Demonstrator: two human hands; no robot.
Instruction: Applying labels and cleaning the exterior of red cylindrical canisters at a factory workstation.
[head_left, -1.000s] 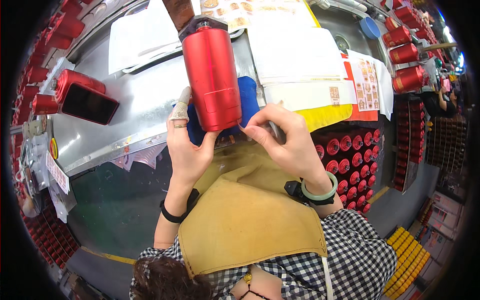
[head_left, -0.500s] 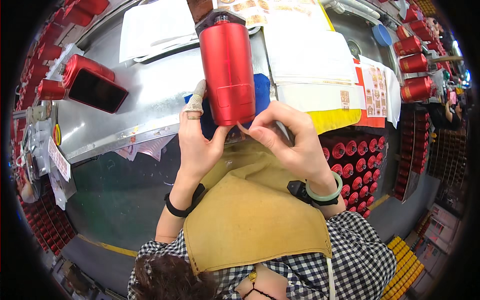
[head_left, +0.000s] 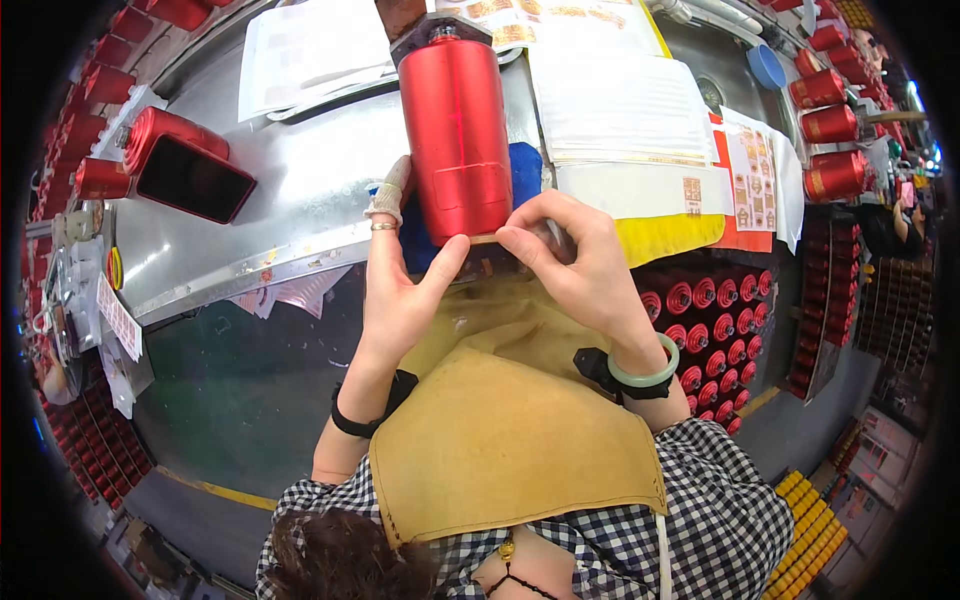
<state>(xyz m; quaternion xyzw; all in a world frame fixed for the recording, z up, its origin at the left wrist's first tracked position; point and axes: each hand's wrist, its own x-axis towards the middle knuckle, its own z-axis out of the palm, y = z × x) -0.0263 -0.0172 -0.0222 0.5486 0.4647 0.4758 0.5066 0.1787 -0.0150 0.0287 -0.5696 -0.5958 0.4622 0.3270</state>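
A tall red metal cylinder [head_left: 460, 135] stands upright above the edge of the steel workbench [head_left: 290, 225], over a blue cloth [head_left: 520, 175]. My left hand [head_left: 400, 285] cups its lower left side, thumb against the base; a bandaged finger points up beside it. My right hand [head_left: 570, 265] pinches at the bottom rim of the cylinder from the right. A tan apron [head_left: 500, 430] covers my lap below both hands.
A red box with a dark screen [head_left: 185, 170] lies at the left of the bench. White sheets [head_left: 620, 105] and printed papers lie behind and right. Several red cans [head_left: 825, 125] stand at the far right; shelves of red caps [head_left: 720, 310] sit under the bench.
The cylinder and both hands have shifted slightly right and up in view. My right fingers have moved along its bottom rim.
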